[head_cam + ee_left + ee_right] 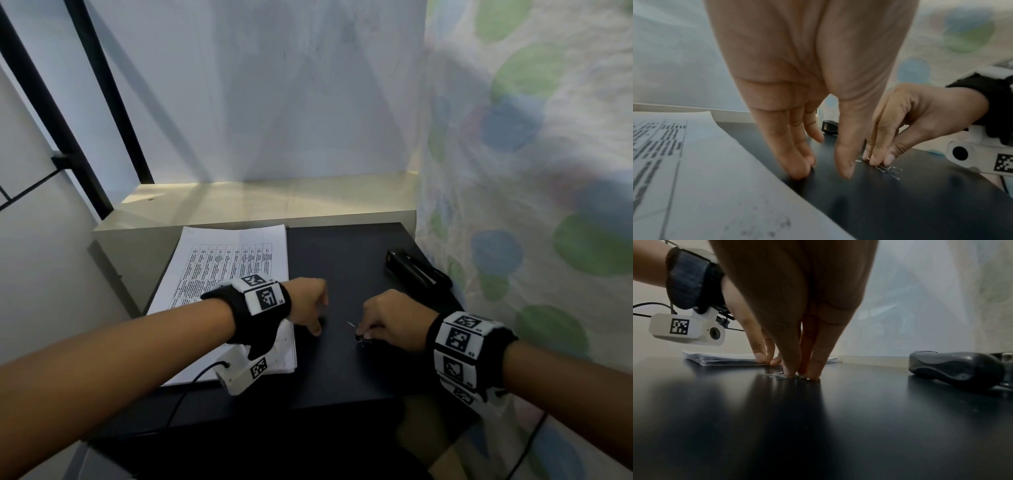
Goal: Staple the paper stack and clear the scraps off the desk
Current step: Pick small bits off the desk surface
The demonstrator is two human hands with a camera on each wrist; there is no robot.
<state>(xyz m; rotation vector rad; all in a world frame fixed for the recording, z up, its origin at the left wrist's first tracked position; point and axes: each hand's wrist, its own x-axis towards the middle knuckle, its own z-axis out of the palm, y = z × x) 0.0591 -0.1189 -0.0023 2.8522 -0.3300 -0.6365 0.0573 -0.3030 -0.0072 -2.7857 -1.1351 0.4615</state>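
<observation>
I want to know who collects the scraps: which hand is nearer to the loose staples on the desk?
The right hand: its fingertips touch the loose staples. The left hand is beside them, toward the paper stack, fingertips on the desk.

white paper stack [236, 274] flat on desk, bent staples [889, 170] beside it.

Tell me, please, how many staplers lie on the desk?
1. The stapler lies at the far right of the desk, beyond the right hand. None other shows.

Paper stack [226, 274] lies left on the desk [342, 274], stapler [416, 270] right
</observation>
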